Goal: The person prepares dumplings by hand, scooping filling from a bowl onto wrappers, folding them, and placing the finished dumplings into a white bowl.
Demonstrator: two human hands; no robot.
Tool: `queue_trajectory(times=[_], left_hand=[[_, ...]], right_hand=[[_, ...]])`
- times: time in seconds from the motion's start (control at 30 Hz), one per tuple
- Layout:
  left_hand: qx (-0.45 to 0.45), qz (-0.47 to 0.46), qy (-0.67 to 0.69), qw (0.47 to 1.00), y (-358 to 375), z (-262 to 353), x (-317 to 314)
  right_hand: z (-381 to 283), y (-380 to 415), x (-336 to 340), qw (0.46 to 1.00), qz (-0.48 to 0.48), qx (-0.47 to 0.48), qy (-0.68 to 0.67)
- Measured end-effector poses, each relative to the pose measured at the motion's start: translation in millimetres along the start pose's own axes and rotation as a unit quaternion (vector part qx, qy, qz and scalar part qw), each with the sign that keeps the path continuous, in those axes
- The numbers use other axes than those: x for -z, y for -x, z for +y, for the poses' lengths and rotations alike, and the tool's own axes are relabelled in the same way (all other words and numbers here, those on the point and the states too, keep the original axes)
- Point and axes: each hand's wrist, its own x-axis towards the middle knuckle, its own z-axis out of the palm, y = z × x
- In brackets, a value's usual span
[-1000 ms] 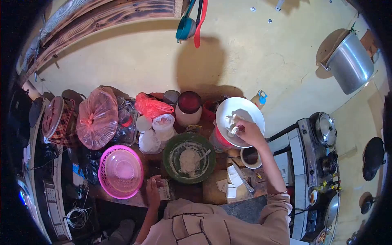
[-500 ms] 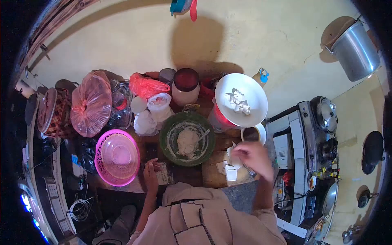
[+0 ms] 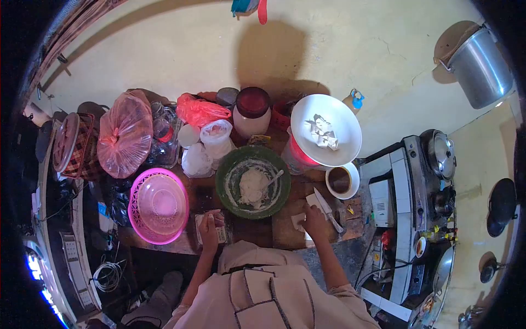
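Note:
My left hand [image 3: 209, 230] is closed on something I cannot make out, above a small pale rectangular item [image 3: 222, 234] at the table's front edge. My right hand [image 3: 314, 222] reaches down over several white square pieces [image 3: 297, 220] on the wooden board; what its fingers touch is too small to tell. A knife [image 3: 329, 210] with a white handle lies just right of that hand. Between and beyond my hands stands a green basin [image 3: 224, 205] with pale dough [image 3: 253, 187] and a spoon [image 3: 275, 176] in it.
Behind the knife is a white bowl of dark liquid [image 3: 339, 181]. A large white bowl [image 3: 346, 137] with white pieces sits on a red container. On the left is a pink basket [image 3: 133, 211]; bags and a red-lidded jar [image 3: 252, 112] line the back. A stove [image 3: 419, 181] stands right.
My right hand has moved left and toward me, from beside the dark liquid to the white pieces, uncovering the knife. My left hand has shifted slightly.

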Motion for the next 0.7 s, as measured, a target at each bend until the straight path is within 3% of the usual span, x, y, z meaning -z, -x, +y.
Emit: queue_trajectory(times=[0.37,0.7], left_hand=[[0.007,-0.005,0.021,1.000,1.9,-4.7,0.3],[0.013,0.007,0.036,0.999,6.5,-19.0,8.3]], right_hand=[[6.0,2.1,2.3,0.998,0.037,0.045,-0.029],[8.3,-2.2,-0.8,0.999,-0.006,0.039,-0.024]])
